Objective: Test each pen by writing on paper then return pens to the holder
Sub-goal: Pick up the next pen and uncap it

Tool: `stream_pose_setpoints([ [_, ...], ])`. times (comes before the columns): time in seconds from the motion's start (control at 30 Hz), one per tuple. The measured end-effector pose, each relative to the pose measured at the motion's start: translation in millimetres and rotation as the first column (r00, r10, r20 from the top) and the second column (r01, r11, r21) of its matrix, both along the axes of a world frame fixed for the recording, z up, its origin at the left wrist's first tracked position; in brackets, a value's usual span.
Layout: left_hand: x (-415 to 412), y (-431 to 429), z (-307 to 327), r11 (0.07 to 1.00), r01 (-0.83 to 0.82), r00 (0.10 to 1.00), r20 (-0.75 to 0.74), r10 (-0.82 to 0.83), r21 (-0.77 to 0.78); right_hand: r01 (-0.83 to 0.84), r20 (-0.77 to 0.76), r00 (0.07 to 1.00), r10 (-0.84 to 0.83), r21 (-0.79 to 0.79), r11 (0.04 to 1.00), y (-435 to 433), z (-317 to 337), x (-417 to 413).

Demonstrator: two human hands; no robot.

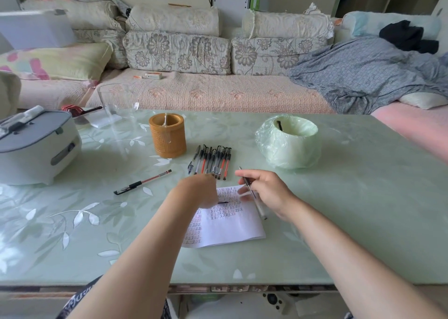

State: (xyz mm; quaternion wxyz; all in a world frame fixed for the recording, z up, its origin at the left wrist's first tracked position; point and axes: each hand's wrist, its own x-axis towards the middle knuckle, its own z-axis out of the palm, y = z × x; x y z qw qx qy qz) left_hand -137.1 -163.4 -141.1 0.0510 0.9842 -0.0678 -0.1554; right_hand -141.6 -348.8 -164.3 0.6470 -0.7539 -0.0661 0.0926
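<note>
A home living room, floral-cushioned sofa [179,52] along the wall, rumpled blanket [363,76], pillow [60,60], green leaf-patterned table [363,197], rice cooker [36,146]

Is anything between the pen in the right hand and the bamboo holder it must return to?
The row of pens lies flat on the table between the held pen and the holder, and the left hand is near that line. Nothing tall stands there; carried above them, the pen should likely pass.

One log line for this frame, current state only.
right hand: holds pen | left hand: over paper, blurred, grip unclear | row of pens: lying beside holder | stray pen: left of row
</note>
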Motion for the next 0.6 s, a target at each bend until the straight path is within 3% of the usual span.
stream_pose_setpoints([
  [0.27,7,-4,0,1.000,0.003,1.000,-0.008,-0.003,-0.021,-0.041,0.036,0.999,0.039,0.061,0.997,-3,-12,-8],
  [0.5,6,-9,-2,0.991,0.050,0.999,0.017,-0.049,-0.126,-0.033,0.042,0.998,0.039,-0.127,0.991,-3,-19,-15],
  [0.6,7,-9,-4,0.987,0.050,0.999,0.017,-0.048,-0.155,-0.071,0.050,0.996,0.078,-0.128,0.989,-5,-19,-16],
])
